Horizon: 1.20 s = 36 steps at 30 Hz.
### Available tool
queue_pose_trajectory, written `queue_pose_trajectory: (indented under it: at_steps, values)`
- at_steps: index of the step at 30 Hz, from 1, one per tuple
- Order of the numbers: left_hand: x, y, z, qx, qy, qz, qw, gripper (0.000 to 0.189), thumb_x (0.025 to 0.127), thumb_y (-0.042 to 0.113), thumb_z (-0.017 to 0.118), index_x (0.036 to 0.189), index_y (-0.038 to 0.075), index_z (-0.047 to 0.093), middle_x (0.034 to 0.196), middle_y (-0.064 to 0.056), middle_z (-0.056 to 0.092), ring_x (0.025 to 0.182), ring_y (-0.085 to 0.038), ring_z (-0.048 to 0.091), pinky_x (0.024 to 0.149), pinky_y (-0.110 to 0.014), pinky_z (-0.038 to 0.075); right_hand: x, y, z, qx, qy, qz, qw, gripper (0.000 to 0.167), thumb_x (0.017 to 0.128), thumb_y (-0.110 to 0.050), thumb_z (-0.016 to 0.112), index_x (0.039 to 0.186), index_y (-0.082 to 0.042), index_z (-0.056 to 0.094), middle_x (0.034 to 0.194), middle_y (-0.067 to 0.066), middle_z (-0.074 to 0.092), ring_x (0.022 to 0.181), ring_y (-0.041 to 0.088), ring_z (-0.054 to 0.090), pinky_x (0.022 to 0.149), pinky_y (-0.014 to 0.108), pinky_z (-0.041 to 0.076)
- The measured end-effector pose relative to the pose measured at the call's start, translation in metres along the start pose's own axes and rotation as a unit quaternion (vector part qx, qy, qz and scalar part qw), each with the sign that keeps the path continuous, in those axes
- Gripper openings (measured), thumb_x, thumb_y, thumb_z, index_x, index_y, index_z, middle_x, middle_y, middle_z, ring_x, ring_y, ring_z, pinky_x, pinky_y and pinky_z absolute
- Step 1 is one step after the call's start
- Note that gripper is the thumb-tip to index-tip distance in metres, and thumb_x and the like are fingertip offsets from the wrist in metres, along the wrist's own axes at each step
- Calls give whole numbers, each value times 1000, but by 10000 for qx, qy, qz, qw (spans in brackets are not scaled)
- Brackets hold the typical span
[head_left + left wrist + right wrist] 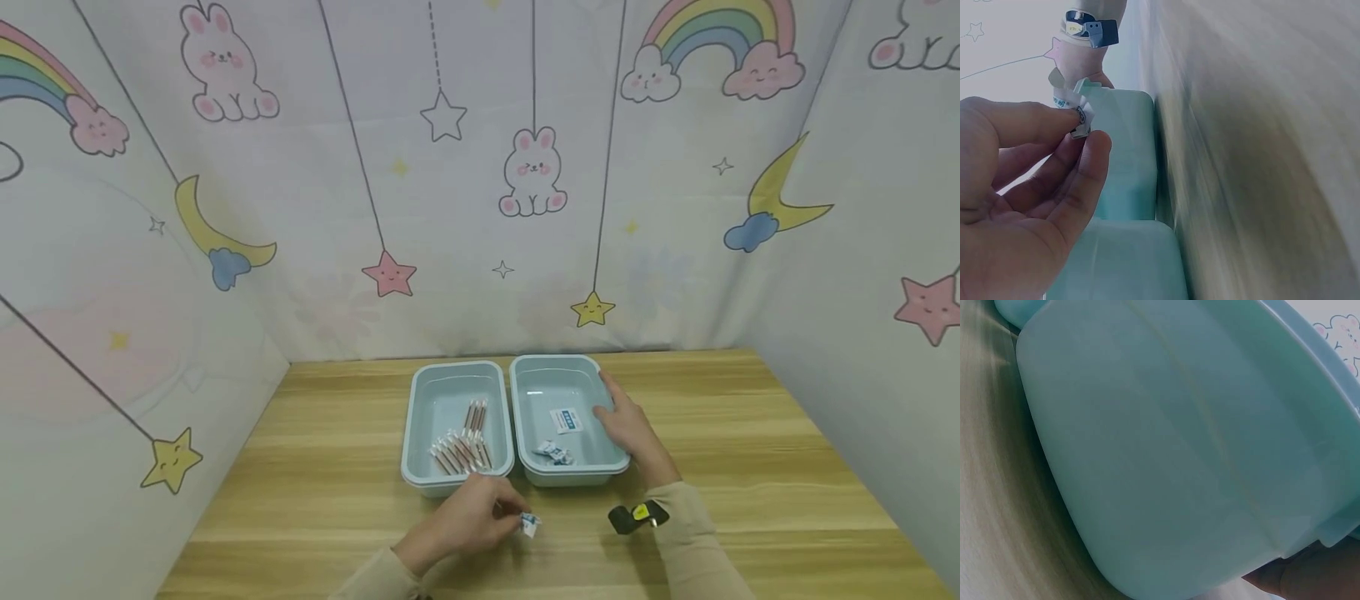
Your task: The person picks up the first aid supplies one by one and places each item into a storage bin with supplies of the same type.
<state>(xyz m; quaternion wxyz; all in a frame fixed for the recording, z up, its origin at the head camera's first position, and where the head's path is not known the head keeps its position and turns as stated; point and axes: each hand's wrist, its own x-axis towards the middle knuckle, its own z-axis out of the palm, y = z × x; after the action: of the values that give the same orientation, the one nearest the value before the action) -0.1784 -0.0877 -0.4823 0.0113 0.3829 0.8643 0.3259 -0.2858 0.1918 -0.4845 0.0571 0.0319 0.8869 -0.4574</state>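
Observation:
My left hand (476,517) is in front of the two pale blue basins, pinching a small crumpled white-and-blue packet (529,525) between thumb and fingertips. The left wrist view shows this packet (1080,112) up close. On the right, my right hand (630,425) grips the side rim of the right basin (525,367), thumb over the inside; its other fingers are mostly hidden. Inside that basin lie a flat square packet (566,421) and crumpled packet pieces (553,452). Basin walls fill most of the right wrist view, with part of the hand (1319,575) at the lower right corner.
The left basin (417,400) holds several brown-stemmed swabs (457,450) and stands close beside the right one. Both are on a wood-grain table (337,467). A black strap with a yellow tag (639,514) is at the right wrist. Printed cloth walls (465,208) surround the table.

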Motion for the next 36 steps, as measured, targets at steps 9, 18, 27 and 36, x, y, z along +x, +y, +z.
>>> queue_pose_trajectory:
  at_steps: [9, 18, 27, 36]
  values:
    - [2, 6, -3, -164, 23, 39, 9999, 12, 82, 7, 74, 92, 12, 76, 84, 11, 71, 75, 8, 59, 69, -8, 50, 0, 0, 1, -21, 11, -1, 10000, 66, 100, -15, 42, 158, -18, 10, 160, 20, 18, 143, 47, 22, 113, 62, 26]
    - [6, 7, -7, -342, 43, 93, 9994, 13, 84, 7, 72, 95, 13, 76, 87, 10, 72, 78, 7, 60, 72, -10, 52, 1, 0, -1, -69, 11, 22, 10000, 65, 101, -15, 41, 158, -16, 10, 160, 22, 18, 143, 47, 21, 113, 63, 25]
    - [8, 9, -10, -316, 173, 118, 9993, 14, 83, 6, 73, 94, 14, 76, 86, 10, 71, 77, 7, 59, 71, -9, 51, 0, 0, -1, -17, 36, 29, 10000, 65, 100, -15, 41, 158, -18, 11, 160, 22, 18, 143, 47, 22, 113, 62, 27]
    - [10, 10, -16, -512, 228, 94, 9984, 12, 85, 7, 72, 95, 13, 75, 87, 8, 69, 79, 5, 59, 72, -11, 53, 2, 1, -1, -42, 30, 39, 10000, 66, 100, -15, 42, 158, -18, 11, 160, 22, 19, 143, 48, 23, 112, 63, 28]
